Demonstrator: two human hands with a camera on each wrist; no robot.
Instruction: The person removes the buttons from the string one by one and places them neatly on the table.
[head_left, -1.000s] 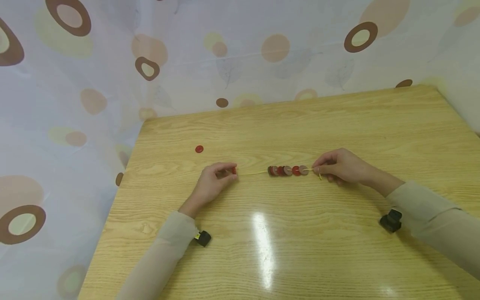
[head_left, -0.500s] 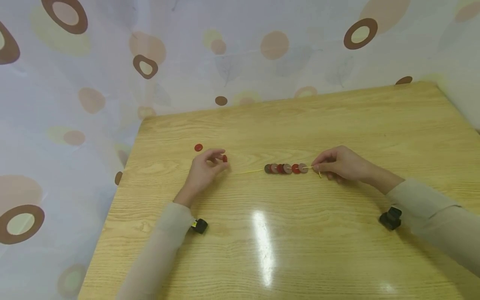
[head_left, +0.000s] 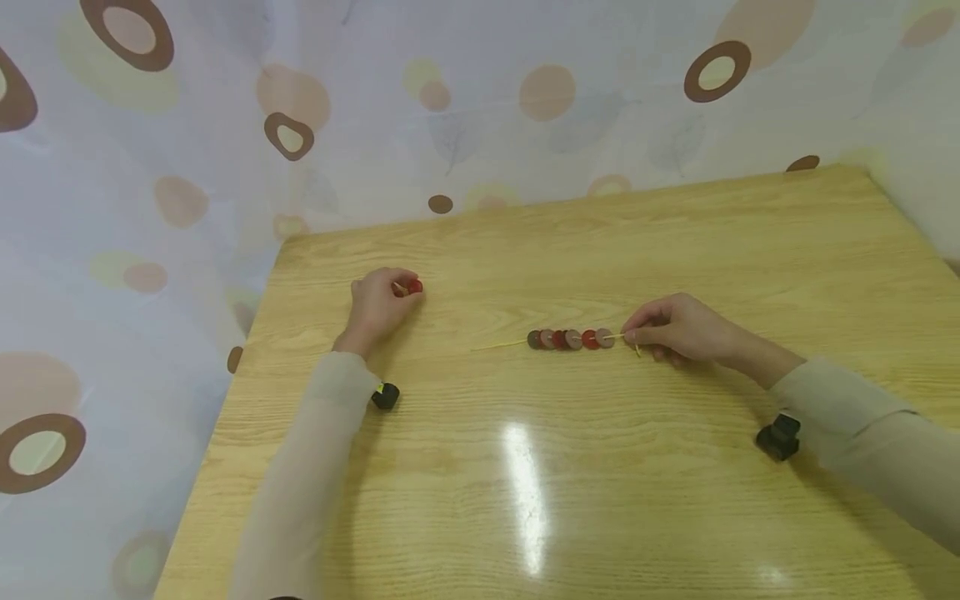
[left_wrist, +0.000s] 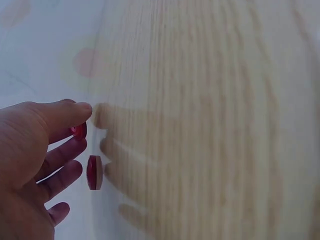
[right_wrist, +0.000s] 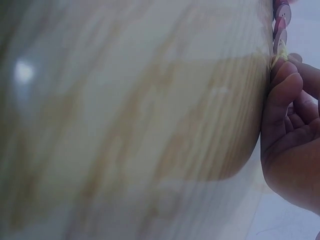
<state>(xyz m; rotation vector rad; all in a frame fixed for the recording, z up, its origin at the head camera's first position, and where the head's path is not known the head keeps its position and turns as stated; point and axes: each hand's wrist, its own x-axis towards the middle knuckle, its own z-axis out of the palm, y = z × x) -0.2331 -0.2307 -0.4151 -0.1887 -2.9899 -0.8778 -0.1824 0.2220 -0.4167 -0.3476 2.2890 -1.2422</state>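
My left hand (head_left: 381, 304) pinches a red button (left_wrist: 79, 131) between thumb and fingertip, low over the far left of the table. Close to its fingers, the left wrist view shows a second red button (left_wrist: 94, 172) at the table surface; the hand covers it in the head view. My right hand (head_left: 686, 329) pinches the knotted end of a yellow string (head_left: 498, 345) between thumb and forefinger. Several red, brown and dark buttons (head_left: 573, 339) are threaded along this string, near the right fingertips. The string's other end lies loose on the wood, pointing left.
The wooden table (head_left: 450, 483) ends at a patterned cloth (head_left: 495, 108) hanging behind it and on its left side. A small black device (head_left: 386, 396) is at the left wrist, another black device (head_left: 778, 437) at the right.
My left hand has moved away from the string's left end, back and to the left with its red button, to where the lone button lay. The right hand has stayed in place.
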